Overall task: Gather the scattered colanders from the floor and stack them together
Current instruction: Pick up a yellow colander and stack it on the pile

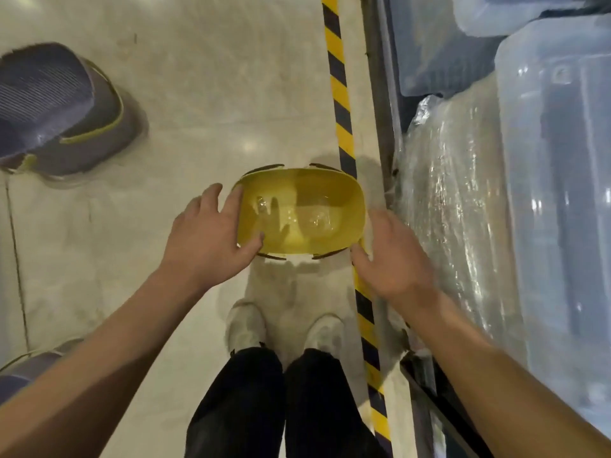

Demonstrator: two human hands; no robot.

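- 1 yellow oval plastic bowl (301, 214); 2 grey slotted plastic colanders: upside-down one (62, 110), another (29, 366) at frame edge.
- Left hand (206, 234) fingers spread, gripping bowl rim; right hand (395, 256) fingers blurred, can't tell.
- Striped floor tape (342, 125) just beside bowl; bare floor (198, 77) betw. colanders & tape.

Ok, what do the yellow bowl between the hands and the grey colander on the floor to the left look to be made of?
The yellow bowl looks like translucent glossy plastic: highlights shine on its bottom and finger shadows show through the wall. The grey colander looks like matte plastic, with fine moulded slots and a yellow-green rim showing beneath it; motion blur leaves its finish uncertain. Both are judged from looks alone.
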